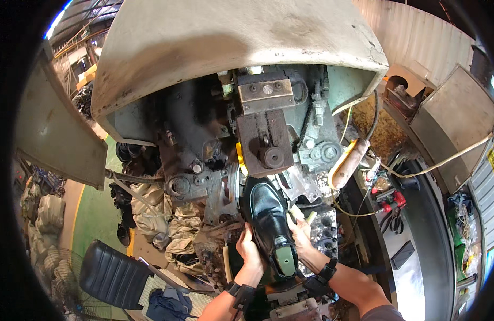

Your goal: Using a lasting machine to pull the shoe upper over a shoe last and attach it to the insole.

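A glossy black leather shoe lies lengthwise in the middle, its toe pointing away from me under the dark metal block of a machine. The green end of a shoe last shows in its heel opening. My left hand is closed on the left side of the shoe near the heel. On the other side, my right hand grips it with the thumb along the upper. The fingers of both hands are partly hidden beneath the shoe. Metal plates of the machine flank the toe.
A large pale hood overhangs the machine. At right hang a worn handheld tool and its cable; beyond, a bench holds a red power tool and scissors. A black chair and cloth sacks are at left.
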The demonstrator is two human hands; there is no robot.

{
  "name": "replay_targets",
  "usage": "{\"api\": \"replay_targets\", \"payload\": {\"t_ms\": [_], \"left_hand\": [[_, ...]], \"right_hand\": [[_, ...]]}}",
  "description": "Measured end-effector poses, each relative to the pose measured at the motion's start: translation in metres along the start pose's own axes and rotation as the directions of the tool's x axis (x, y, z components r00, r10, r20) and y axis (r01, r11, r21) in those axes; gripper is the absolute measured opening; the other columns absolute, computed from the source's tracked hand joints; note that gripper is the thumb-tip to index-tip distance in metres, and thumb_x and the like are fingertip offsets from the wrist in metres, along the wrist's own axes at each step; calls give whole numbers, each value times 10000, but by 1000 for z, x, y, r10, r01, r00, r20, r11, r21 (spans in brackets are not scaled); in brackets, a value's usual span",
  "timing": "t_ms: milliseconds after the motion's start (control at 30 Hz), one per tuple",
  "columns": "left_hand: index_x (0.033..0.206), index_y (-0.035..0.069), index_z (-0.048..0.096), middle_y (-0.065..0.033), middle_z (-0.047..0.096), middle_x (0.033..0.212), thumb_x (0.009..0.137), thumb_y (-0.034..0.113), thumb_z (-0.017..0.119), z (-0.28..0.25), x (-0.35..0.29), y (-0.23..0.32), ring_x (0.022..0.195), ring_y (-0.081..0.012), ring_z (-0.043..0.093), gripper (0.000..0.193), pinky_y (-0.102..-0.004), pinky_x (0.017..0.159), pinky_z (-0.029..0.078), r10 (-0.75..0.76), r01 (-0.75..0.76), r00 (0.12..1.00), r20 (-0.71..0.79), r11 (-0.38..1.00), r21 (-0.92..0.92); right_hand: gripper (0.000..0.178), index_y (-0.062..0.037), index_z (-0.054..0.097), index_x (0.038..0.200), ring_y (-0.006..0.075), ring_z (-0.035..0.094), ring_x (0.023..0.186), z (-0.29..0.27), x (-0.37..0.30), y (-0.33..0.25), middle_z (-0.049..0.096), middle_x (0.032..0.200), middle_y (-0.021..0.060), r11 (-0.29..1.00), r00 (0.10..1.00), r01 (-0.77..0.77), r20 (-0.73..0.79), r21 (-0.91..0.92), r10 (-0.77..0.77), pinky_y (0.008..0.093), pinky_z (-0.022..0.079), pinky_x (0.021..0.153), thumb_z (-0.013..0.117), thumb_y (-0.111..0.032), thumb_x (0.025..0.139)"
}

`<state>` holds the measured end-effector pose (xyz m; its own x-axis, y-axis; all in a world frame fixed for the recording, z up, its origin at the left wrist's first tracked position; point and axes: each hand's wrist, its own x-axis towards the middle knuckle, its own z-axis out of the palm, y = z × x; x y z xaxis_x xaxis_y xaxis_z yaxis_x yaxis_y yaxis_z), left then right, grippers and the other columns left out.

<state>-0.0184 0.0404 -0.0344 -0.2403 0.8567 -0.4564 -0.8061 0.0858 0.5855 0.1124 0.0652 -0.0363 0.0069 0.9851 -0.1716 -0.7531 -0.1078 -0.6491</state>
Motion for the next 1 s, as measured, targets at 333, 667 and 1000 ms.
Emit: {"api": "replay_targets", "payload": {"t_ms": [333,667,1000], "left_hand": [[1193,-52,678,-139,733,1135,1065,355,581,-3,1,3,926,-229,729,438,-371,819,611,-94,95,995,37,994,-46],[1172,-18,656,-132,727,1045,1022,348,658,-54,-8,41,952,-260,711,396,-388,879,587,103,-95,995,-9,946,311],[1018,5,711,-98,722,881,922,113,680,-366,1,23,830,-195,697,148,-320,749,554,318,-5,837,-445,819,574]], "right_hand": [[310,-27,605,1247,169,729,842,0,-2,0,723,1055,74,995,995,-100,-25,10,100,313,629,676,714,-160,990],[703,-77,224,1556,302,743,916,-50,-7,-66,708,1140,243,793,951,-273,-32,-544,306,402,639,791,637,-313,1039],[1108,-37,-61,1619,327,580,1230,-226,-13,-50,516,1405,230,759,898,-373,-414,-534,150,479,506,1026,753,-66,868]]}}
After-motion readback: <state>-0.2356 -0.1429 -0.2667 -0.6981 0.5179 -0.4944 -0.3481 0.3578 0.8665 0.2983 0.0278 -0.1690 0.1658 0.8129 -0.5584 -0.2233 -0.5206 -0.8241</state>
